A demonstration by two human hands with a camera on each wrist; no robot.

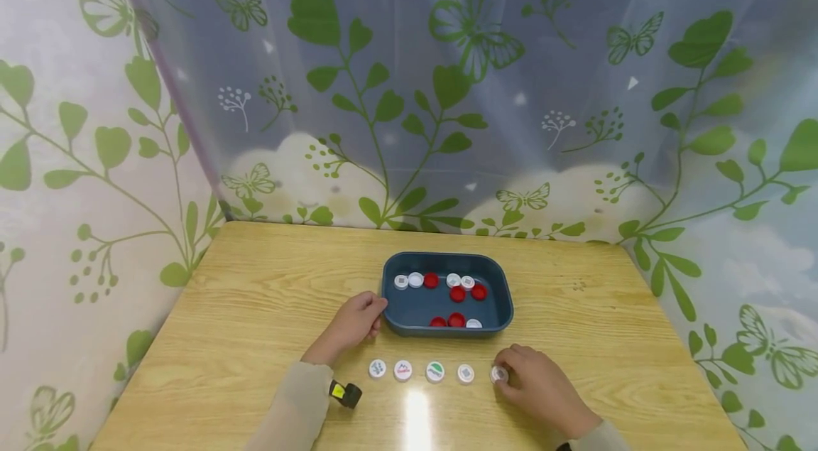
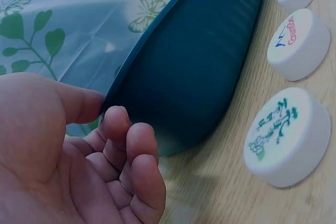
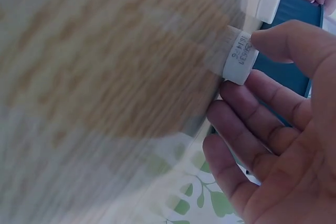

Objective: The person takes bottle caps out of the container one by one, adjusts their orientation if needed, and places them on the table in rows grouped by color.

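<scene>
My left hand [image 1: 355,319] pinches the left rim of a dark blue tray [image 1: 409,310] between thumb and forefinger, its other fingers loosely curled. In the left wrist view, the tray's outer wall [image 2: 194,56] fills the middle. At the right end of a row in front of the tray, my right hand [image 1: 538,383] grips a white bottle cap [image 1: 498,374] between thumb and fingers. Small printed characters show on that cap's side [image 3: 240,56] in the right wrist view. Left of it lie several white caps, including one with a green mark [image 1: 434,371] and one with red lettering [image 1: 402,370].
Inside the tray are several red caps [image 1: 456,320] and white caps [image 1: 415,280]. The wooden table [image 1: 275,273] ends at a patterned curtain [image 1: 396,153] behind, with more patterned cloth on both sides.
</scene>
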